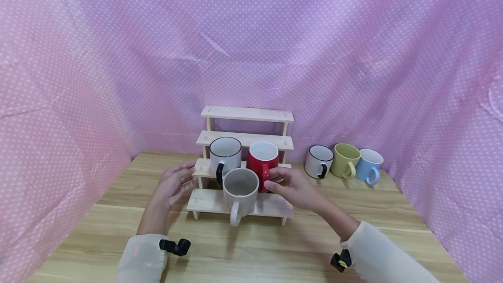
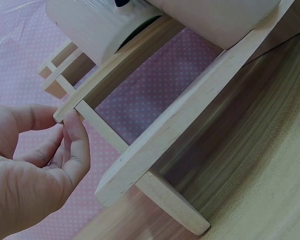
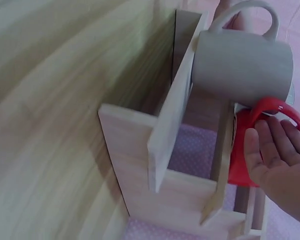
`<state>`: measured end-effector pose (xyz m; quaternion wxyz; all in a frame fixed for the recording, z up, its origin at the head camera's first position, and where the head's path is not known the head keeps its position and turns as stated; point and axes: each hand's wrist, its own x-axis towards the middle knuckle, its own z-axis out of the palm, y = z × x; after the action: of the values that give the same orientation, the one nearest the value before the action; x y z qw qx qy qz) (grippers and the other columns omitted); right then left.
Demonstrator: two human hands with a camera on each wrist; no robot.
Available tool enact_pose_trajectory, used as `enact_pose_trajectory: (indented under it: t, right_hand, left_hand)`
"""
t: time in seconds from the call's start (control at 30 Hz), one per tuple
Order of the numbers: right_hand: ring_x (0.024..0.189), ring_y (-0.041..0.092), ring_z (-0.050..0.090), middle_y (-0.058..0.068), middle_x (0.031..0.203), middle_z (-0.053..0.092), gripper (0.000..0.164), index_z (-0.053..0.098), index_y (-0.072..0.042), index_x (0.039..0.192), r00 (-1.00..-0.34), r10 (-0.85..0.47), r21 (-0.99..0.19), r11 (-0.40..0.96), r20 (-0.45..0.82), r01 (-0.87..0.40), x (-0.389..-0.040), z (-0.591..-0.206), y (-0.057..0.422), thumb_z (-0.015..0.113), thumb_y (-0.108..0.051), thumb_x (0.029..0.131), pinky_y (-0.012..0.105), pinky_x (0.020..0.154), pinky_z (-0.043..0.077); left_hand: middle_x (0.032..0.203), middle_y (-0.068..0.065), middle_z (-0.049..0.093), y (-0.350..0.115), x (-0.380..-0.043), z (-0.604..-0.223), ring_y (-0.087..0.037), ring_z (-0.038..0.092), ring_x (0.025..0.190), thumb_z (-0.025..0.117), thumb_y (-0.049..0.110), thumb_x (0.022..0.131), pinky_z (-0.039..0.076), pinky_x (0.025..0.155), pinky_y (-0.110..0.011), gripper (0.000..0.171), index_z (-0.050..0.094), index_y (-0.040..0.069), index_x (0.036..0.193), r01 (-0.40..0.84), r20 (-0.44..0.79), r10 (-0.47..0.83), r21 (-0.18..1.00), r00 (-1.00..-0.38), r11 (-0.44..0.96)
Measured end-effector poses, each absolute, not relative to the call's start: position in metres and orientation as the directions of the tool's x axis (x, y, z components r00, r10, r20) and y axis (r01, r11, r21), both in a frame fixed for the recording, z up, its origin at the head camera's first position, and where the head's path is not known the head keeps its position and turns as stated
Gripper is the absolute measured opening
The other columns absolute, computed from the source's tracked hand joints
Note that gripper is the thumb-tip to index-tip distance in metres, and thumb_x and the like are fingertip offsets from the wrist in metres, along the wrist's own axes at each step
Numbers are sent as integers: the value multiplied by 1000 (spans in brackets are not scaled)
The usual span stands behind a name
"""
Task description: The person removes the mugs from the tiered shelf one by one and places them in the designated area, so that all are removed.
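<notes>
A stepped wooden shelf stands in the middle of the table. Its lowest step carries a pale grey mug, handle towards me. On the step above are a white mug with a black handle, at the left, and a red mug, at the right. My left hand pinches the left end of that second step between thumb and finger. Beside the red mug, my right hand has loosely bent fingers near its handle; the right wrist view shows them not wrapped round it.
At the back right of the table stand a white mug with a black rim, a yellow-green mug and a light blue mug. A pink dotted cloth hangs behind and along the sides.
</notes>
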<state>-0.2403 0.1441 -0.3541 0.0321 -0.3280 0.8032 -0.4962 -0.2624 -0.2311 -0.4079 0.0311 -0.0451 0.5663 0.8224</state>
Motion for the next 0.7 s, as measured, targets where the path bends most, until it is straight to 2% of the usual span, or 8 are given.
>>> enact_pose_trajectory:
  t: [0.03,0.17,0.27,0.37,0.53,0.7]
  right_hand:
    - [102,22,69,11,113,72,27,69,1,121,-798,-547,-845,277,253,-457,-240,-355,143,70,-13,99,34,87,62]
    - [98,24,71,17,114,71,32,65,7,123,-843,-520,-954,160,138,-255,-238,-355,139,69,-14,99,46,91,61]
    - [99,25,70,19,114,71,33,62,10,124,-847,-526,-985,86,81,-148,-238,-354,138,67,-13,100,53,93,59]
    - [100,22,69,17,112,71,31,61,11,123,-844,-533,-991,65,64,-116,-238,-353,138,65,-12,102,50,92,61]
    - [97,22,69,14,106,71,27,60,8,116,-845,-533,-994,59,46,-91,-240,-353,139,65,-15,102,54,93,59]
    - [96,22,69,11,100,71,19,61,1,104,-849,-527,-997,33,42,-70,-241,-352,142,59,-17,106,47,91,61]
  left_hand:
    - [105,-4,65,-231,-263,-408,-12,64,87,60,0,101,61,83,-22,16,67,2,115,-102,-110,-2,929,-994,-356]
    - [106,-4,65,-232,-264,-410,-12,65,88,59,0,102,60,84,-22,16,66,3,116,-103,-110,0,930,-994,-354]
    - [105,-4,65,-232,-264,-410,-12,65,88,59,1,102,60,85,-22,17,66,3,117,-106,-112,4,928,-994,-357]
    - [105,-4,65,-232,-263,-409,-12,64,87,59,0,102,60,85,-22,18,65,1,119,-107,-112,7,927,-994,-359]
    - [105,-4,65,-231,-262,-408,-12,65,88,60,0,101,60,85,-23,17,66,2,117,-105,-111,4,929,-994,-355]
    - [106,-5,65,-232,-262,-408,-12,65,88,59,-1,101,60,85,-22,15,67,3,113,-103,-107,9,928,-994,-359]
